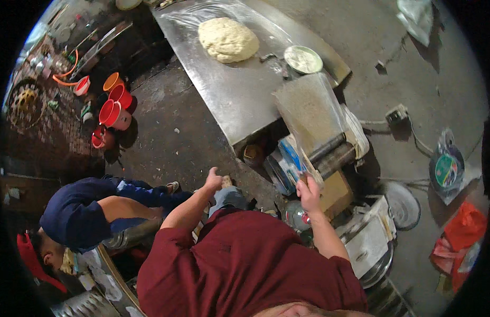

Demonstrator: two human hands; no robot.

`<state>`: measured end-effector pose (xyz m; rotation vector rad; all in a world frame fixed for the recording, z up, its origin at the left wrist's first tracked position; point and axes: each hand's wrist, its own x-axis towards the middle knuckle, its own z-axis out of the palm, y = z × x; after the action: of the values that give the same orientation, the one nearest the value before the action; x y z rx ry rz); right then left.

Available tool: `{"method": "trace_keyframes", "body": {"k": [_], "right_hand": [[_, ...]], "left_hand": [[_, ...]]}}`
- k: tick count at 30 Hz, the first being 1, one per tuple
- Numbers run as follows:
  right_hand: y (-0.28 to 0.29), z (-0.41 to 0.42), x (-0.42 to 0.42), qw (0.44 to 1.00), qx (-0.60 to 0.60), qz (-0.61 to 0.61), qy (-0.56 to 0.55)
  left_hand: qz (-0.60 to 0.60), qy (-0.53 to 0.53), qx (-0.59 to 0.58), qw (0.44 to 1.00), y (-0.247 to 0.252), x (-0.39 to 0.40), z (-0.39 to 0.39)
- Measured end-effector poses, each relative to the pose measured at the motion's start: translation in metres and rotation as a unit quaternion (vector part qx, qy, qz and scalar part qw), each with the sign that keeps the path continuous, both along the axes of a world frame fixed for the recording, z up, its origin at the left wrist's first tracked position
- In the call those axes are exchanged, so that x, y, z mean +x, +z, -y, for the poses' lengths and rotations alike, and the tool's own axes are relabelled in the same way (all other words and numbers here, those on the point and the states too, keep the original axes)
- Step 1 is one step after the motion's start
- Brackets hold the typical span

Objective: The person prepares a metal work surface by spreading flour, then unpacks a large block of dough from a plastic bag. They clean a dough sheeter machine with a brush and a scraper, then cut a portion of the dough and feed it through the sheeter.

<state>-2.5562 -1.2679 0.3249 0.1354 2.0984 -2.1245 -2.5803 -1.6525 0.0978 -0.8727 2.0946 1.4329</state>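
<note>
My right hand (309,193) is closed around the handle of a tool, seemingly a knife or scraper, whose thin blade points up beside the roller machine (310,115). My left hand (214,180) hangs over the floor with nothing in it, its thumb raised and the other fingers partly hidden. Beyond both hands a large lump of dough (228,40) lies on the stainless steel table (245,95). A round bowl of flour (303,60) stands at the table's right edge, just behind the machine.
At the left a person in dark blue clothing (80,210) bends over. Red and orange plastic buckets (115,114) stand on the floor. Near my right arm are a cardboard box (337,195), a large plastic bottle (295,216) and a metal basin (403,206). Cables run along the wall at right.
</note>
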Motion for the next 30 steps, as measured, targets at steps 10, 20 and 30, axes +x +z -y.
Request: {"method": "trace_keyframes", "body": {"k": [10,20,30], "right_hand": [[-0.111,0.199,-0.256,0.924,0.381,0.027,-0.027],[-0.09,0.256,-0.348,0.877,0.477,0.011,0.053],[-0.109,0.23,-0.55,0.871,0.489,0.044,-0.014]], "left_hand": [[-0.008,0.379,0.138,0.915,-0.015,-0.028,0.157],[-0.031,0.459,0.198,0.865,0.004,-0.077,0.232],[0.051,0.492,0.199,0.846,0.016,0.026,0.353]]}}
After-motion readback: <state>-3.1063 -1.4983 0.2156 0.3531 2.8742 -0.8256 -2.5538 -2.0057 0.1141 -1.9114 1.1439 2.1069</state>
